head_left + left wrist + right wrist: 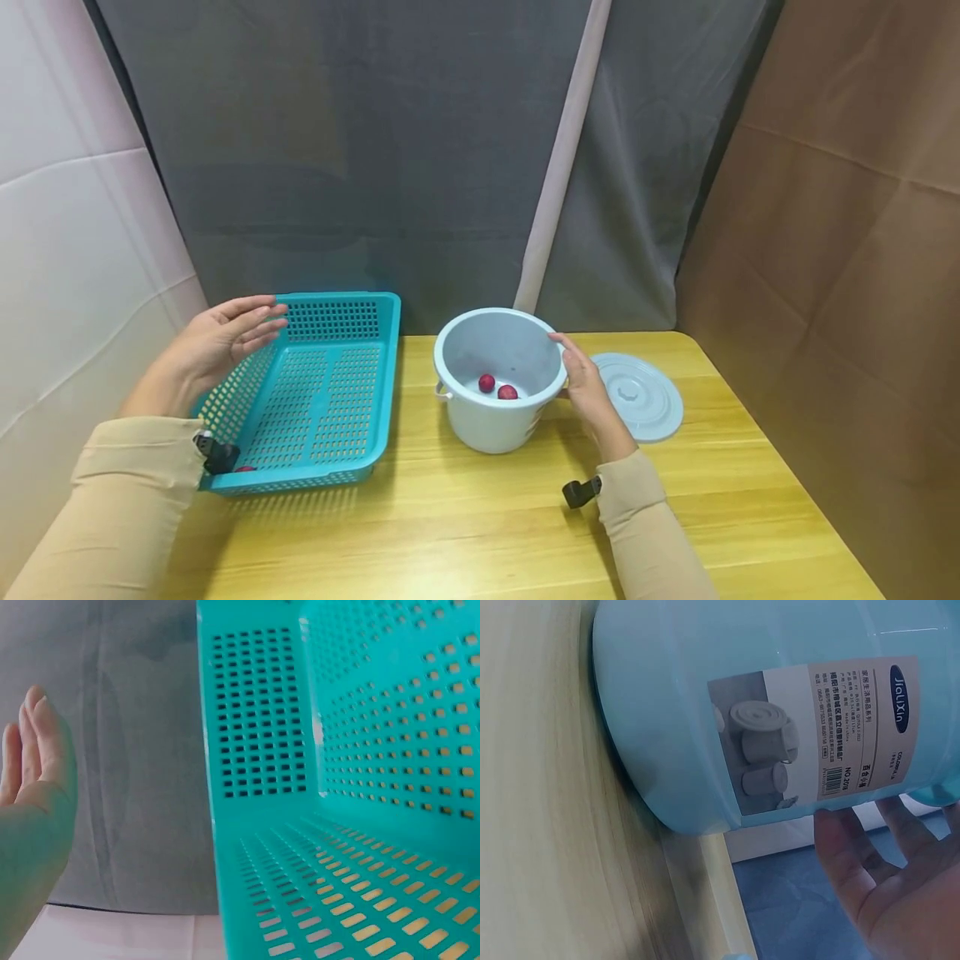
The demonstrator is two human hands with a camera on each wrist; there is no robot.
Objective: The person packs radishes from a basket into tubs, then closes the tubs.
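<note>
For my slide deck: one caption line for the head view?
Right hand touches pale blue bucket holding two red fruits; left hand hovers over teal basket.

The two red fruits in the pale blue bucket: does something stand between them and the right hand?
Yes. The right hand rests at the rim of the bucket, outside, so the bucket's wall separates it from the two red fruits on the bottom. From above, nothing covers them: the lid lies on the table beside the bucket.

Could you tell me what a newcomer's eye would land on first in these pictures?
Probably the teal basket at the table's left, with the open left hand raised at its far left corner. Next, the pale blue bucket at centre holding two red fruits, the right hand against its side, its lid beside it.
</note>
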